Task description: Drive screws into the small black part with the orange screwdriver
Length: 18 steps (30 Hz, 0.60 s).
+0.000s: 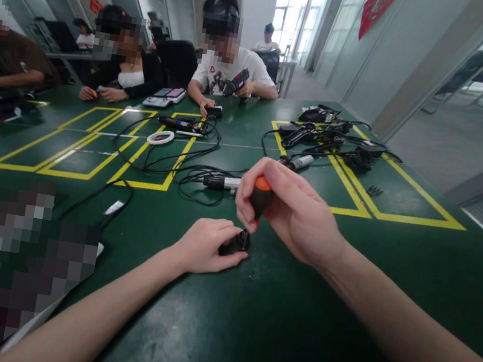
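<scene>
The small black part stands on the green table at the fingertips of the person's left hand, which holds it narrowly between forefinger and thumb. Just above it, the right hand is closed round a hand driver with an orange-capped dark handle, its lower end tilted down towards the part. (Whether the driver's tip meets the part cannot be told; fingers cover much of that end.)

The step in hand looks like working a fastener or fitting in the part by hand. The next move would seem to call for the left hand to keep the base from turning while the right lines the driver up over the part's top and turns it, without tipping the part over.

Just beyond the right hand's fingers lies a silver-and-black tool with a cable. Farther off, ahead and to the left of the left hand, is a white ring; beyond the right hand, a heap of cables and dark gear. Across the table, well apart from both hands, a co-worker grips a power tool.
</scene>
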Available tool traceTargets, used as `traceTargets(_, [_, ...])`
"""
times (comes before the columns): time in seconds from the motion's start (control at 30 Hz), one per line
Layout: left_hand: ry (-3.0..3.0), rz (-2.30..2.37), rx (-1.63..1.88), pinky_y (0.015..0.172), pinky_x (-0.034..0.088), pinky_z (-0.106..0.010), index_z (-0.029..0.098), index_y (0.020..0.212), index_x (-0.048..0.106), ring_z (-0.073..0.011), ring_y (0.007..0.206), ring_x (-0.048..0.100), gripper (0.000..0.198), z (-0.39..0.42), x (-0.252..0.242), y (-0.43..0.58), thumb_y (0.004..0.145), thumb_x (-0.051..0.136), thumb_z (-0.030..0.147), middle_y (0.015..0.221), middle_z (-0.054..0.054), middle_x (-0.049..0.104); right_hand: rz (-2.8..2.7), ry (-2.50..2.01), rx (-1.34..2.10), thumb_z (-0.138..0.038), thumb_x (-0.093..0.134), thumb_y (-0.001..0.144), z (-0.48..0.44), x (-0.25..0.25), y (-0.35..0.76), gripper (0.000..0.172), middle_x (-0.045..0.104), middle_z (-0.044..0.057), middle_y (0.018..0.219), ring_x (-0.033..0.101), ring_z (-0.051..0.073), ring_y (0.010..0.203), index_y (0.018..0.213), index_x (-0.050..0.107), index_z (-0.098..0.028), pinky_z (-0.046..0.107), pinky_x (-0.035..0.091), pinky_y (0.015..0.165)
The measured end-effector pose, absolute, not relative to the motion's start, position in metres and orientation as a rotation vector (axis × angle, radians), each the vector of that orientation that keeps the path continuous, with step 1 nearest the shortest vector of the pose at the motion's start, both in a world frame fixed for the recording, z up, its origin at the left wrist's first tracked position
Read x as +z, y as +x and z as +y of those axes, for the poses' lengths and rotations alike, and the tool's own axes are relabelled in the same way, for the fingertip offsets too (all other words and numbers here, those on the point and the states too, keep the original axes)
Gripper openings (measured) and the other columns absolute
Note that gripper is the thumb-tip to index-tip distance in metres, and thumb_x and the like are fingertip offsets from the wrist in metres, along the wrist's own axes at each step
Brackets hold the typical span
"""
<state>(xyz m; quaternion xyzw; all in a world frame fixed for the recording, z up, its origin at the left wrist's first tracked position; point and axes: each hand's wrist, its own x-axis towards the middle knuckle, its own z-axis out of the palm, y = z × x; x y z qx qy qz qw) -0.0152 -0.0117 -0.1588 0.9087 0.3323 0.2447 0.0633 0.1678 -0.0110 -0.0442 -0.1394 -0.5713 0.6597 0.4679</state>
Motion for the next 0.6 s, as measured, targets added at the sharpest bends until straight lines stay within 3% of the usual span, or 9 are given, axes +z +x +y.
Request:
traceTargets(0.13, [2.742,1.005,0.719,0.058,0.043,-0.027,0.019,0.089,0.066,-0.0147,0.061,0.060,0.025,-0.0110,-0.1592,-0.0151,0.098,0.065,0.043,0.066,0.002,0.060,-1.352,-0.354,1.657,-0.057,0.060,0.100,-0.0172,-0.0436,0.1635,0.048,0.043,-0.006,0.057,0.037,0.008,0.049,0.072,0.054,-0.019,0.023,0.029,0.048])
traceTargets(0.23, [2.755,1.003,0.725,0.057,0.041,-0.027,0.019,0.087,0.066,-0.0150,0.060,0.060,0.026,-0.0111,-0.1585,-0.0151,0.097,0.066,0.043,0.064,0.002,0.059,-1.324,-0.301,1.675,-0.055,0.058,0.101,-0.0200,-0.0480,0.1629,0.042,0.037,-0.009,0.052,0.024,0.007,0.044,0.076,0.049,-0.022,0.022,0.020,0.045])
traceTargets(0.33, [2.754,0.998,0.722,0.057,0.042,-0.026,0.019,0.086,0.065,-0.0144,0.059,0.059,0.026,-0.0113,-0.1581,-0.0152,0.098,0.064,0.043,0.064,0.002,0.059,-1.323,-0.239,1.679,-0.046,0.065,0.098,-0.0174,-0.0510,0.1640,0.033,0.044,-0.010,0.054,0.027,0.007,0.044,0.082,0.047,-0.023,0.020,0.022,0.044])
traceTargets(0.47, [2.753,0.992,0.761,0.059,0.044,-0.026,0.020,0.088,0.067,-0.0144,0.062,0.061,0.029,-0.0110,-0.1596,-0.0158,0.099,0.061,0.046,0.065,0.001,0.061,-1.407,-0.279,1.639,-0.056,0.066,0.097,-0.0125,-0.0490,0.1654,0.043,0.055,-0.003,0.062,0.047,0.010,0.052,0.075,0.058,-0.020,0.024,0.037,0.049])
traceTargets(0.6, [2.756,0.992,0.739,0.060,0.044,-0.026,0.019,0.091,0.068,-0.0145,0.063,0.062,0.028,-0.0111,-0.1603,-0.0163,0.099,0.061,0.045,0.068,0.000,0.064,-1.407,-0.244,1.763,-0.062,0.050,0.103,-0.0141,-0.0471,0.1678,0.060,0.032,-0.008,0.046,0.025,0.007,0.041,0.060,0.051,-0.020,0.024,0.021,0.042])
